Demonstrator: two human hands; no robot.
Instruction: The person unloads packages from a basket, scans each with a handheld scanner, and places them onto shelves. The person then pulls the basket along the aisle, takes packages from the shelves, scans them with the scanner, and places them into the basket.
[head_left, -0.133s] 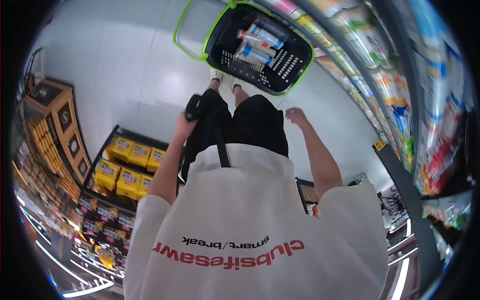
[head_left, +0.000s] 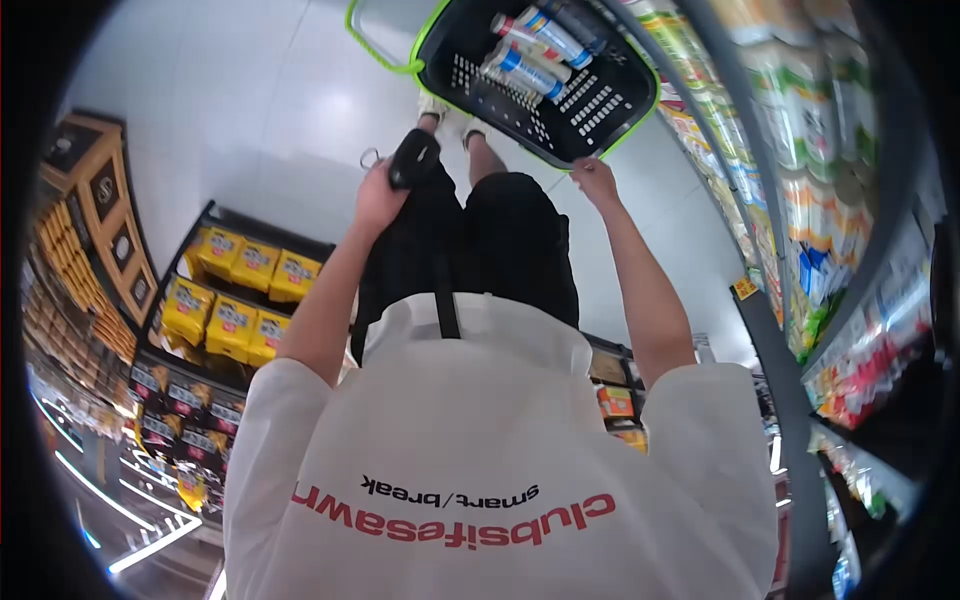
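My left hand [head_left: 381,198] is closed around a black handheld device [head_left: 415,158], with a thin loop beside it. Curled fingers show on my right hand [head_left: 594,182], which overlaps the near green rim of a black basket [head_left: 600,105]; whether it touches the rim is unclear, and nothing is visible in it. Several tubes with white, blue and red labels [head_left: 555,38] lie in the basket. The basket's green handle [head_left: 375,50] hangs out to the left.
Shelves of packaged goods [head_left: 795,110] run along the right. Yellow packets [head_left: 232,325] fill a black rack at the left, near wooden crates [head_left: 105,190]. My shoes [head_left: 432,104] are on the pale floor [head_left: 240,100] beside the basket.
My right hand has moved up in view to the basket's rim. The device in my left hand has risen. The basket appears slightly higher and further right.
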